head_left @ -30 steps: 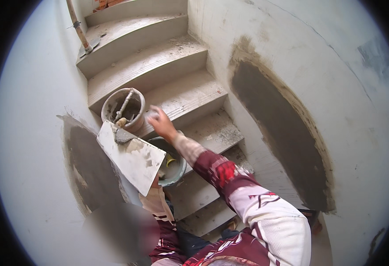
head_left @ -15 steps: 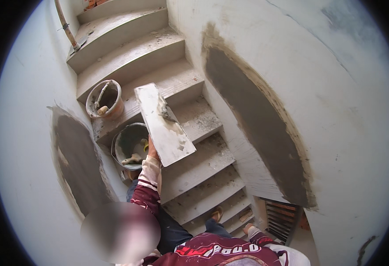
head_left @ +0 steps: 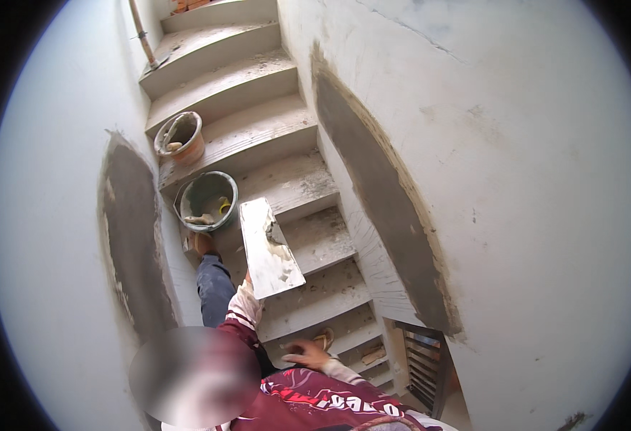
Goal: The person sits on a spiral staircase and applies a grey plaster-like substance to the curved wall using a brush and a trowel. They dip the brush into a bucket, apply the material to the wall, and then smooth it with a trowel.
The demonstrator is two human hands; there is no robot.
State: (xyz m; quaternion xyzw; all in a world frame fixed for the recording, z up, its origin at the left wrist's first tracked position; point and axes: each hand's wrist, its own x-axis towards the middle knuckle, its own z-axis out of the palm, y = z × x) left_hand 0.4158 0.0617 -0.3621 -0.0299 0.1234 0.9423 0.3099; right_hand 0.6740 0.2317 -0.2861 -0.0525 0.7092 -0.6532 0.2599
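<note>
A long white rectangular mortar board (head_left: 271, 251), like a plasterer's hawk, is in front of me over the stairs. Some grey mortar is smeared along its right part. My left hand (head_left: 249, 277) grips it from below at its left edge, with most of the fingers hidden by the board. My right hand (head_left: 308, 354) is low in front of my body, its fingers stretched out to the left and apart, with nothing visible in them. Left of the board stands a dark green bucket (head_left: 207, 200) holding a yellow-handled item and another tool I cannot make out.
An orange-brown bucket (head_left: 180, 140) stands one step higher. Concrete stairs (head_left: 297, 176) climb away between two white walls, each with a dark patch of wet render, on the right wall (head_left: 380, 187) and the left (head_left: 139, 244). A wooden-handled tool (head_left: 143, 39) leans top left; a barred opening (head_left: 423, 366) is lower right.
The board and my left hand have come lower and nearer my body. My right hand has moved up and left, fingers now in view. The whole view has shifted and turned a little.
</note>
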